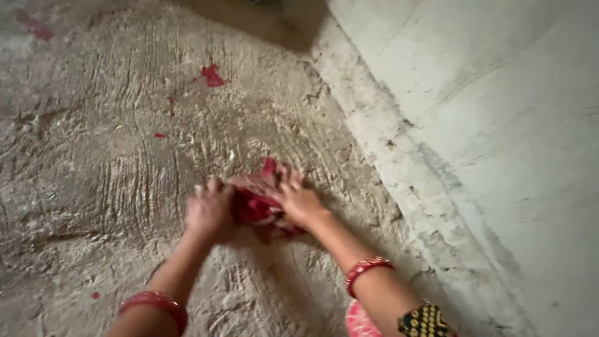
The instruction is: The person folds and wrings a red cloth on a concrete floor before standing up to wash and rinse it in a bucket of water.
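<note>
A bunched red cloth (257,203) lies on the rough concrete floor (112,156) in the middle of the head view. My left hand (209,212) grips its left side and my right hand (298,201) presses on its right side, both blurred by motion. Part of the cloth sticks up at the top between my hands. Red bangles sit on both wrists.
A pale plastered wall (499,112) rises on the right, meeting the floor along a crumbly diagonal edge (387,156). Red stains (212,76) mark the floor beyond my hands. A dark shadowed gap lies at the top centre.
</note>
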